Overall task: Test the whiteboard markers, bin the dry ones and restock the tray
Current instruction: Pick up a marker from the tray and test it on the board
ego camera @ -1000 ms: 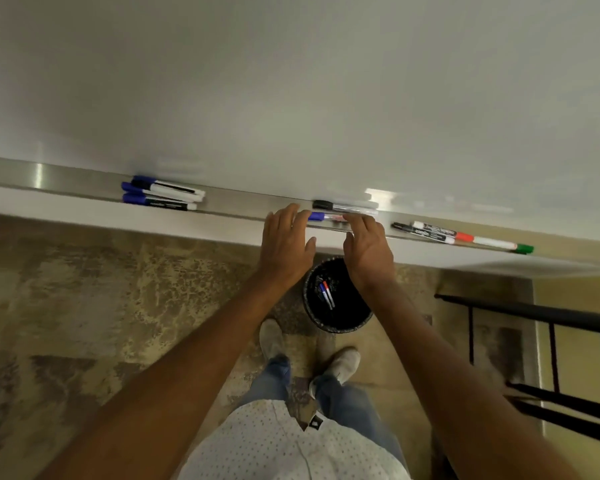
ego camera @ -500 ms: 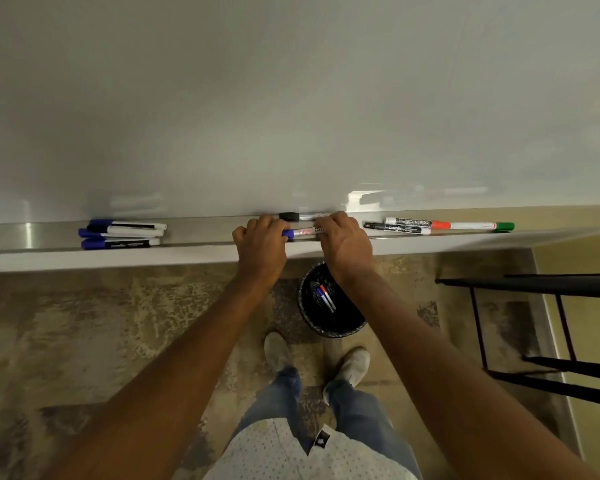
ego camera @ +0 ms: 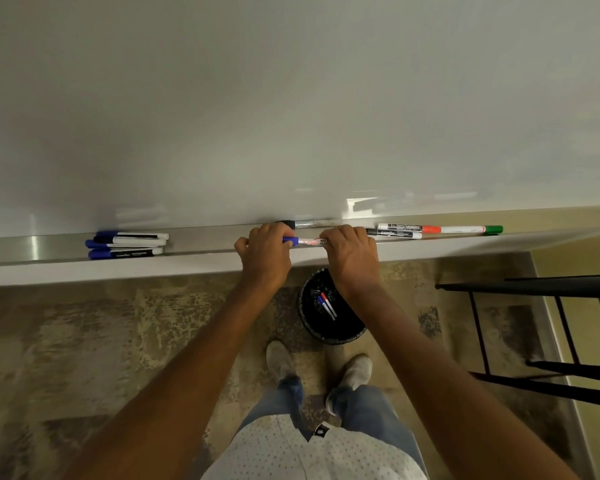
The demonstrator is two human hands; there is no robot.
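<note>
Left hand (ego camera: pixel 265 252) is curled round the blue-capped end of a marker (ego camera: pixel 307 242); right hand (ego camera: pixel 352 258) is curled round the other end of the same marker, the barrel showing between them. The marker lies level, at the front lip of the tray (ego camera: pixel 201 242); whether it rests on the tray or is lifted just clear cannot be told.

Nearest the person, on the floor between the feet and the wall, stands a black bin (ego camera: pixel 329 313), directly beneath the right wrist. Discarded markers (ego camera: pixel 327 304) lie inside, one red-tipped, one blue.

On the tray, left group: blue-capped markers (ego camera: pixel 127 244) lying close together, well apart from the hands. Behind the hands, against the board, a black-capped marker (ego camera: pixel 305 223). Right of the hands, a black marker (ego camera: pixel 394 233), and behind it a red-capped marker (ego camera: pixel 409 227) end to end with a green-capped marker (ego camera: pixel 471 230).

Beyond, the whiteboard (ego camera: pixel 291 98) shows no marks.

Judgement: the step in hand is uncapping the held marker for a test stroke. The next move calls for a straight pull apart along the barrel, then tip to board. If the line is faint, the bin sits right below for the drop.
</note>
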